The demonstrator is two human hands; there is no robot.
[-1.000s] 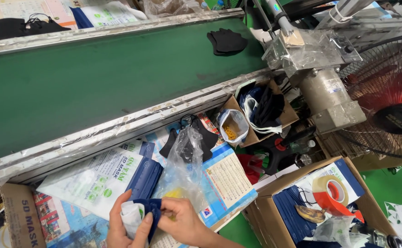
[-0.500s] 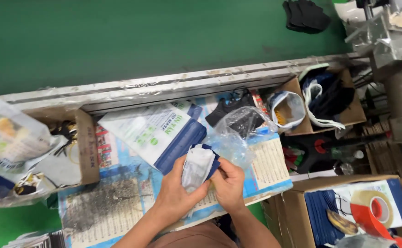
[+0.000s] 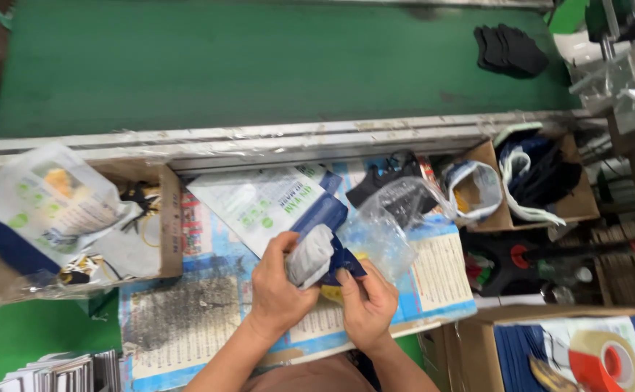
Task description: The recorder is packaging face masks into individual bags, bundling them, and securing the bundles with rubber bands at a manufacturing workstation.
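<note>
While left hand point(image 3: 277, 287) grips grey mask point(image 3: 310, 255) | right hand point(image 3: 365, 301) pinches blue packet point(image 3: 343, 263)

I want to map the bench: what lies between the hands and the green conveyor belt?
In the head view, printed packaging bags and the belt's metal side rail.

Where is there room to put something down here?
The green conveyor belt is bare from its left end to the black masks at far right, above the metal rail. Below the rail it is crowded: the cardboard box, printed packets, and both hands, left hand and right hand.
</note>
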